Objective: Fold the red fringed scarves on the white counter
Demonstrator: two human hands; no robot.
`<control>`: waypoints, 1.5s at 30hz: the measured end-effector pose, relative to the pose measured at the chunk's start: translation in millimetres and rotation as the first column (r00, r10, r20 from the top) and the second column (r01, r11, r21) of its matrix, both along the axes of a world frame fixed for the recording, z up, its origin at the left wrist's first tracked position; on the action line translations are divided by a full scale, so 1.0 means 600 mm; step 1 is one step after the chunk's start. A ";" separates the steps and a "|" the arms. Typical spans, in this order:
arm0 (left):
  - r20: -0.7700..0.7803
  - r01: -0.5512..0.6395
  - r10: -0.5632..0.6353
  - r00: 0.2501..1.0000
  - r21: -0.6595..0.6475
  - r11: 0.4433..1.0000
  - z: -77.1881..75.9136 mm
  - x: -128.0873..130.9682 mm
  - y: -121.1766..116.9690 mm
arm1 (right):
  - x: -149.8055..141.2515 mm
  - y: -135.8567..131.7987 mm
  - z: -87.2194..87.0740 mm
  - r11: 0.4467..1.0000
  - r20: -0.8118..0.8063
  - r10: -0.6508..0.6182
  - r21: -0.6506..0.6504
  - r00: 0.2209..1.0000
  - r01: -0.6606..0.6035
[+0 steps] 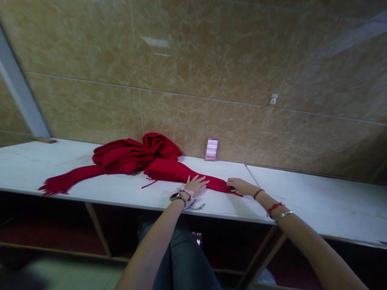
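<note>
A folded red scarf lies lengthwise on the white counter. My left hand rests flat on it with the fingers spread. At its right end, my right hand has its fingers closed on the scarf's edge; the fingertips are partly hidden. Behind and left of the folded scarf is a loose, crumpled heap of red cloth. A fringed end of that heap stretches left along the counter. The two red pieces touch, and I cannot tell whether they are joined.
The white counter runs across the view against a tan tiled wall. A blurred pinkish card or phone leans upright on the wall. A small white fitting is on the wall. Shelf compartments lie below the counter, around my legs.
</note>
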State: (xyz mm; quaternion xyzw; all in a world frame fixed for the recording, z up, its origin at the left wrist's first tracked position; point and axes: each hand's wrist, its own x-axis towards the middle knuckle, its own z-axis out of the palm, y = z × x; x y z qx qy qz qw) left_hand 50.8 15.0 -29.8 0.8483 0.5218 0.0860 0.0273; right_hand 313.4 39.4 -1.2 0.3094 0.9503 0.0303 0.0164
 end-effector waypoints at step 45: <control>-0.021 -0.036 0.037 0.999 0.055 0.998 -0.003 0.000 0.002 | -0.040 -0.007 -0.013 0.990 -0.125 -0.133 0.029 0.983 0.138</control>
